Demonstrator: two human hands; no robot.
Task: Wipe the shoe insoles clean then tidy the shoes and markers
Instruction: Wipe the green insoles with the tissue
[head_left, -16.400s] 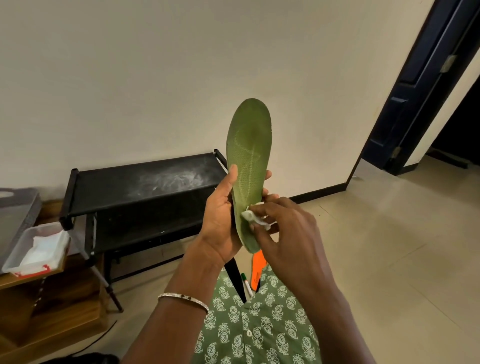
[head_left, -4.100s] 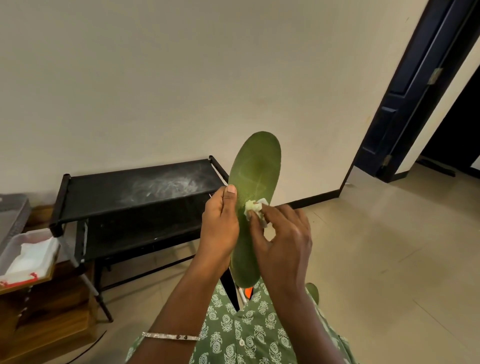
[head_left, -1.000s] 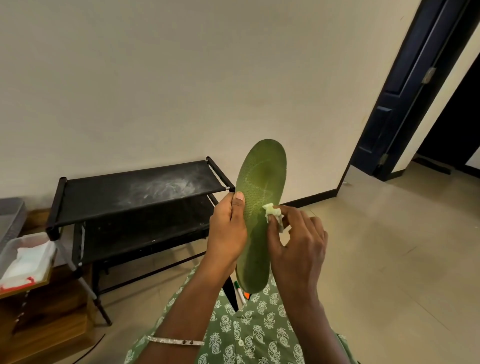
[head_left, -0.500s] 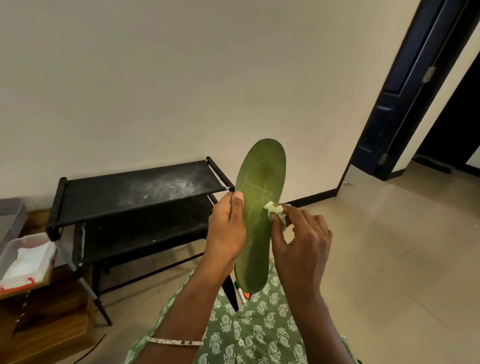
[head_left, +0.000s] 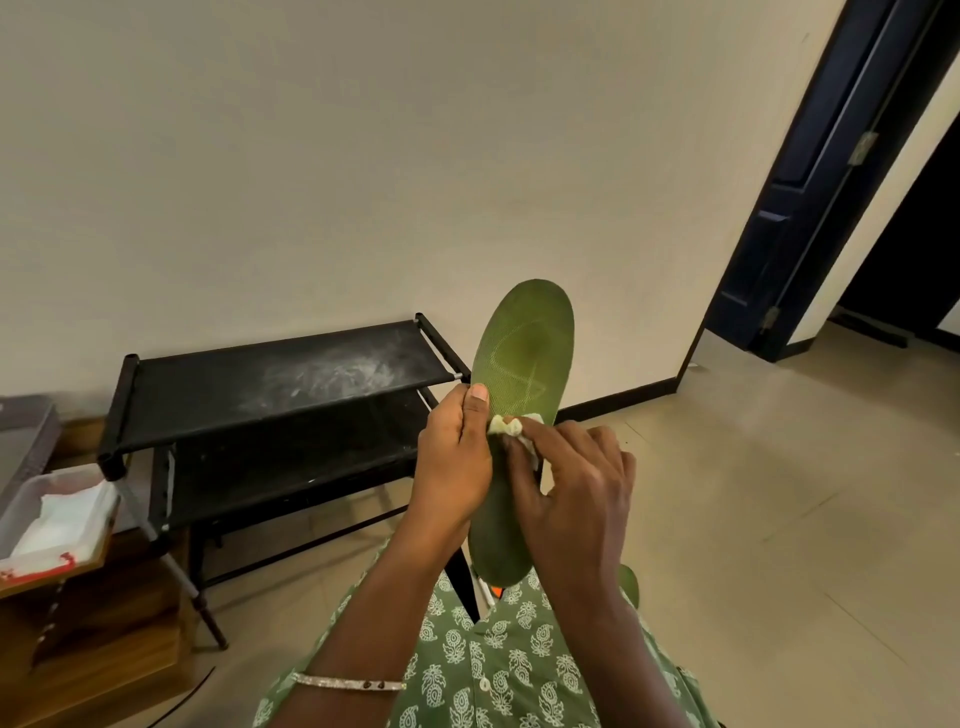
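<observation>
- Since half a second ago: wipe (head_left: 511, 430) has slid left across the insole to sit against the left thumb; right hand dropped slightly with it. Insole and left hand unchanged.
- Black shoe rack (head_left: 270, 410), two tiers, stands against the wall at left; pale dusty smear on its top shelf.
- Wooden unit (head_left: 93, 618) at far left carries a clear tray (head_left: 31, 512) with white sheets inside.
- Green insole (head_left: 522, 415) held upright in front of the rack's right end, toe up, a faint drawn line on the upper part.
- Left hand (head_left: 452, 467) closed around the insole's left edge at mid-length, thumb pressed on the face.
- Right hand (head_left: 571, 499) pinches the small crumpled wipe, fingers narrow, pressing it onto the insole's middle.
- Silver bangle (head_left: 348, 683) on the left wrist.
- Second green insole (head_left: 629, 583), only an edge showing behind the right wrist.
- Marker (head_left: 484, 590), a sliver below the held insole, partly hidden.
</observation>
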